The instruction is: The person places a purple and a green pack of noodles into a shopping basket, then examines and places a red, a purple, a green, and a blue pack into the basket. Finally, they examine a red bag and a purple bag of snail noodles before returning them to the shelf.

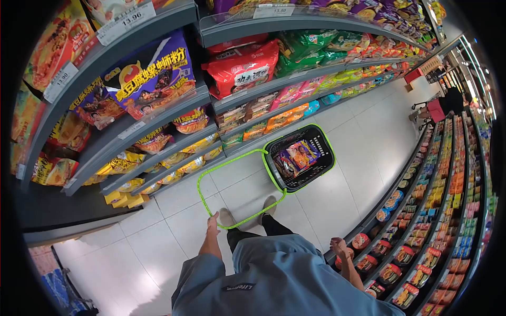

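Observation:
My left hand (212, 222) is closed at the near left corner of the long green handle (199, 184) of a shopping basket. The black basket (311, 180) with its green rim stands on the floor ahead of my feet. Inside it lies a purple and orange snack-like packet (300, 155), with other packets partly hidden beside it. My right hand (340, 246) hangs free at my right side, fingers loosely curled and apart, holding nothing. It is close to the shelf of red tubs (360, 241).
Shelves on the left hold purple bags (150, 73), a red bag (242, 68) and green bags (311, 47). Tubs and packets fill the right-hand shelves (421, 210). A tiled floor (358, 158) runs between them. Farther along the aisle a person (450, 102) stands near a cart.

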The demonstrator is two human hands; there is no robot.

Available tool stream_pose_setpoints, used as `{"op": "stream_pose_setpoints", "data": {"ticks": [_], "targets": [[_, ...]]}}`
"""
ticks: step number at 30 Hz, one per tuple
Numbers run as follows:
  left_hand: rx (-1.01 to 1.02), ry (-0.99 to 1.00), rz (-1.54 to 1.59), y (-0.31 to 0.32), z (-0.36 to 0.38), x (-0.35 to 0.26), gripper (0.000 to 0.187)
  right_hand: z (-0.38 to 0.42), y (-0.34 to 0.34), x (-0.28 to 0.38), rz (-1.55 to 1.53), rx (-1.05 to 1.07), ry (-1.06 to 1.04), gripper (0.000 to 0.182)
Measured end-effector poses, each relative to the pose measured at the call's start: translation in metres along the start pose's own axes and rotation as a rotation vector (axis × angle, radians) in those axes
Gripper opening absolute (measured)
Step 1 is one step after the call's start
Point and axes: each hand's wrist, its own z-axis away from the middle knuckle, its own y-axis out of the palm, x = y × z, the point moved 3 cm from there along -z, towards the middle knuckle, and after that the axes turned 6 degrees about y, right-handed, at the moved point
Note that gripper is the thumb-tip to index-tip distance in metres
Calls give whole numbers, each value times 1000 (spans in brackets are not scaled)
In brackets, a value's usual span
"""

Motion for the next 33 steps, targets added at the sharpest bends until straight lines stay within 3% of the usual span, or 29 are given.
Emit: {"op": "stream_pose_setpoints", "data": {"ticks": [2,4,5,7,8,10,11,13,15,20,22,24,27,30,33], "targets": [[9,-48,69,9,5,5,91,-5,-8,-1,-14,16,1,30],[-233,14,63,10,-21,20,72,-9,-9,11,12,48,-54,30],[-242,14,65,10,-27,26,72,-12,-8,18,13,57,-55,30],[-162,198,-319,8,-31,31,62,-19,-4,31,106,57,-115,31],[-173,193,-318,6,-25,32,62,-25,-1,36,109,69,-115,31],[34,231,-113,17,-8,29,51,-45,9,48,226,100,-107,30],[19,237,-109,21,12,12,51,-53,16,60,226,113,-117,30],[289,190,-117,51,71,-29,39,-62,42,99,384,83,-370,31],[341,295,-116,83,88,-41,31,-49,75,164,376,146,-541,31],[358,360,-257,170,174,-105,35,10,150,302,210,411,-756,42],[403,367,-331,202,199,-121,37,27,166,334,248,313,-908,46],[720,508,-112,236,217,-127,36,38,163,367,470,353,-785,46],[847,569,-340,260,258,-141,34,8,154,383,470,300,-733,38],[803,587,-494,255,264,-146,33,-6,136,377,417,308,-734,38],[538,564,-329,218,242,-137,30,-13,117,361,342,224,-749,40]]}}
